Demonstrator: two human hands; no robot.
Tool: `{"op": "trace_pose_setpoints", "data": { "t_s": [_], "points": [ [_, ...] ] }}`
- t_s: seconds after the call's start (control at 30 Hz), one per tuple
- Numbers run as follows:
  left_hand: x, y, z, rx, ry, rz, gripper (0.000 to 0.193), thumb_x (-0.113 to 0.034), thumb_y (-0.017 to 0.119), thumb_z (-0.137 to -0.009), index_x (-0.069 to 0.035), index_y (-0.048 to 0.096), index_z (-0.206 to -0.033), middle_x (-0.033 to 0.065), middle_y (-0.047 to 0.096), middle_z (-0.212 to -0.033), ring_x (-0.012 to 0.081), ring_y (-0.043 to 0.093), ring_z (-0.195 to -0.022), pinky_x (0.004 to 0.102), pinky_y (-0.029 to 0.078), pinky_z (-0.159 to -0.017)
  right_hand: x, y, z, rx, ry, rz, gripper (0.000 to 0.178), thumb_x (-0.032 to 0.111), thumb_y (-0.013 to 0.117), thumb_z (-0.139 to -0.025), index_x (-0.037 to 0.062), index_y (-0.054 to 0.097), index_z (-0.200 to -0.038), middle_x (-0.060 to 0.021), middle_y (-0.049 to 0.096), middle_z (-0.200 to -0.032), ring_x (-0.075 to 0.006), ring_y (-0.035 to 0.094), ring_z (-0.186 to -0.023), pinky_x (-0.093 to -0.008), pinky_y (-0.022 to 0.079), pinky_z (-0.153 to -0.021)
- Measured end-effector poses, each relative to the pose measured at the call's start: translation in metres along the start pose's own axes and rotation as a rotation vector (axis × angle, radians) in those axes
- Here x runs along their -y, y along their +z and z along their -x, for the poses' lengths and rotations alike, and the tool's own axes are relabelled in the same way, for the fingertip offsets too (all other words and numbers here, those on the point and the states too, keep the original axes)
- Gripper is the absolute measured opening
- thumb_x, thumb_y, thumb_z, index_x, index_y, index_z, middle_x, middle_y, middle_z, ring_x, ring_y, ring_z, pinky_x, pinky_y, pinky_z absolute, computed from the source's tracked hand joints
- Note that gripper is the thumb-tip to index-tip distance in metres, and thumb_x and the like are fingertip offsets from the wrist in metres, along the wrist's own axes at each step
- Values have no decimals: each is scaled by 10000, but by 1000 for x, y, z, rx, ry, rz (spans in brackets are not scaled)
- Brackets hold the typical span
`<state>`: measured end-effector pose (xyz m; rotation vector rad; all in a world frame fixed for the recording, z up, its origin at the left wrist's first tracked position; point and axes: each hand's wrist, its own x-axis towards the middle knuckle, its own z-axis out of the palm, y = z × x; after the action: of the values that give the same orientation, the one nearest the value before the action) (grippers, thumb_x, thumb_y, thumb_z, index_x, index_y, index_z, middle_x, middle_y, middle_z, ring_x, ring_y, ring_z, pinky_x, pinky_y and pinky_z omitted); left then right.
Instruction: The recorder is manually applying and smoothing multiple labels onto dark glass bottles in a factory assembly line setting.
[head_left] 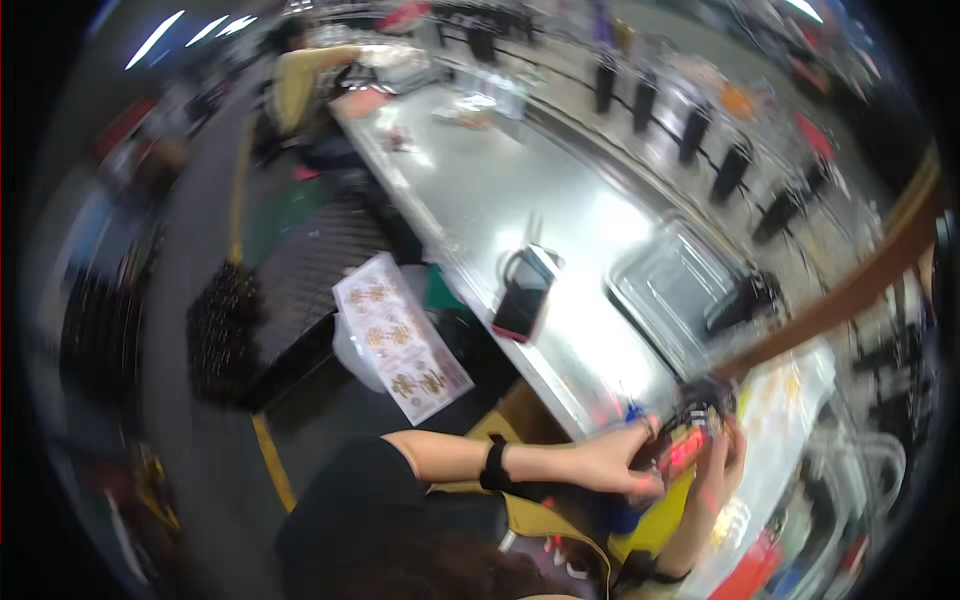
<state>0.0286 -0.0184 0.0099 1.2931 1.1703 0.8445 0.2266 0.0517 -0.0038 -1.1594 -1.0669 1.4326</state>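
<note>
dark item [703, 400] is near table [570, 200] edge, bare metal beyond.

Metal workbench [585, 210]: long, silvery, glare patches on top; runs diagonally toward upper left. Floor [178, 250]: dark grey, yellow line [240, 190] along it. Ceiling lights [155, 40]: 3 white strips upper left, 1 upper right. Surroundings motion-blurred.

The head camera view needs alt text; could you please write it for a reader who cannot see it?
The person's left hand and right hand hold a blurred dark object, lit red, at the near end of a metal bench. A phone and rectangular tray lie on it; another person is at the far end.
</note>
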Motion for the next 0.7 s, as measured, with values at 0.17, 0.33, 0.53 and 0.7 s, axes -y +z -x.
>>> {"op": "trace_pose_setpoints", "data": {
  "t_s": [0.17,0.33,0.53,0.7],
  "points": [
    [10,4,-1,-38,125,98,744,-405,842,-802,22,402,-1224,205,637,-1011,265,669,-923,359,525,-804,-26,-17,-24,82,-61,31,422,276,520,-1089,-18,534,-1392,-135,600,-1317,-256,603,-1188,-340,463,-1045],
    [17,9,-7,-29,109,-4,970,-547,785,-830,84,335,-1413,252,639,-1179,314,660,-1097,358,512,-925,-25,-23,-29,105,-66,43,444,307,519,-1080,-10,539,-1390,-138,608,-1306,-263,609,-1180,-352,475,-1032],
    [18,9,-5,-22,206,149,873,-510,755,-875,4,392,-1480,169,572,-1382,235,566,-1265,349,419,-1082,-10,4,-25,125,-42,74,470,344,517,-1069,0,544,-1389,-143,618,-1294,-271,617,-1171,-367,489,-1015],
    [17,12,7,-124,170,96,563,-495,765,-900,-81,629,-1257,79,703,-1034,139,637,-936,325,516,-813,-8,24,-20,159,2,69,493,374,516,-1060,8,548,-1388,-146,626,-1284,-277,623,-1163,-378,501,-1002]
  ]
}}
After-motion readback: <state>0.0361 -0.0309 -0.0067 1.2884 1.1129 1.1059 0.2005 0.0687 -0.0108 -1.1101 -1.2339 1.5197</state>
